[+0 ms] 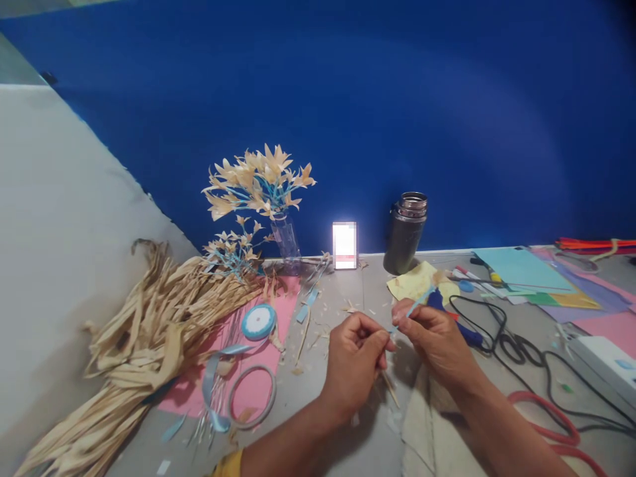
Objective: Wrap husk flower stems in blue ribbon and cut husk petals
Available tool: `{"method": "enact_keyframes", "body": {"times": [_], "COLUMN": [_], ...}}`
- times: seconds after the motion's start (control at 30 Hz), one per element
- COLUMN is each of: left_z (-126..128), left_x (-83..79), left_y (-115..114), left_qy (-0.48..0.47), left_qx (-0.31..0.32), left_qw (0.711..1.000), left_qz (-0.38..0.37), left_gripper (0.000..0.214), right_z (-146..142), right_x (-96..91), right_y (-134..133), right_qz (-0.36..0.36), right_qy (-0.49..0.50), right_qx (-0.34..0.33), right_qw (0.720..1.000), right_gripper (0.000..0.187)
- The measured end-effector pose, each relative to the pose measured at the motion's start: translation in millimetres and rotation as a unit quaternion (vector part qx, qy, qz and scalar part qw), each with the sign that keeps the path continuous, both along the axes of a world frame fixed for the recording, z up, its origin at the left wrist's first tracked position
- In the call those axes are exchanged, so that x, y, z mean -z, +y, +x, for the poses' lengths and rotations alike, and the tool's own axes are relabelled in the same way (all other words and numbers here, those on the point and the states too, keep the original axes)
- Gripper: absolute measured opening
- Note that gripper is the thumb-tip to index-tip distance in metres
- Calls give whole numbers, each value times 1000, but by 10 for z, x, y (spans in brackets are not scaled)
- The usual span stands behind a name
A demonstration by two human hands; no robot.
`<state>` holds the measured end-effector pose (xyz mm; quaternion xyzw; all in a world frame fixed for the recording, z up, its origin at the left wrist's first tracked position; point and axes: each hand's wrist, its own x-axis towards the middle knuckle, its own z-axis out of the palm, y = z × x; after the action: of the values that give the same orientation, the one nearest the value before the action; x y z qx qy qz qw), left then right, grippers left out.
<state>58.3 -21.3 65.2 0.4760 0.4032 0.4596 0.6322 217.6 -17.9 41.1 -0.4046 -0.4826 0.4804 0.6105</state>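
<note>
My right hand (434, 334) pinches a thin blue-wrapped stem (420, 301) between thumb and fingers. The stem slants up to the right, and a small pale tan tip shows at its far end. My left hand (355, 364) is closed just to the left, its thumb and forefinger pinching a bit of blue at the stem's lower end. The fingertips of both hands almost meet. Below my left hand a thin straw-coloured strip (391, 389) points down; whether it is held or lies on the table cannot be told.
Dried husks (149, 318) cover the left side beside a pink sheet (288, 298) with a blue ribbon spool (258, 322) and a tape ring (253, 397). Husk flowers (263, 175) stand in a clear vase (285, 238). Behind are a lit phone (344, 245) and dark flask (405, 232); black cable (517, 348) lies right.
</note>
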Motion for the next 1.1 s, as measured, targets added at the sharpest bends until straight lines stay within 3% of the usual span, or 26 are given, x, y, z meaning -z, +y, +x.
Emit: {"method": "enact_keyframes", "body": {"times": [0.07,0.13,0.23,0.37,0.67,0.8,0.9,1.0,1.1], "left_z": [-14,-43,-88,-124,-177,-178,-167,-162,-197], "left_x": [7,16,32,55,78,83,65,67,93], "left_y": [42,86,120,103,102,72,24,-9,10], "left_qy": [-80,-141,-191,-226,-267,-246,-202,-136,-112], "left_qx": [84,161,235,283,341,332,285,171,84], "left_qw": [987,955,909,873,832,843,892,959,984], "left_qz": [-109,-205,-286,-326,-348,-345,-289,-179,-113], "left_gripper": [27,33,33,29,19,21,28,32,37], "right_z": [54,111,151,125,82,58,46,76,142], "right_x": [7,22,36,16,6,-2,-8,-6,4], "right_y": [3,10,12,8,13,8,14,63,155], "right_qz": [-3,-1,4,15,2,-13,-36,-100,-132], "right_qy": [-13,-17,6,63,117,105,112,155,189], "right_qx": [-31,-68,-125,-170,-231,-233,-212,-124,-20], "right_qw": [999,998,992,983,966,967,970,975,973], "right_gripper": [20,20,18,18,17,19,21,28,32]}}
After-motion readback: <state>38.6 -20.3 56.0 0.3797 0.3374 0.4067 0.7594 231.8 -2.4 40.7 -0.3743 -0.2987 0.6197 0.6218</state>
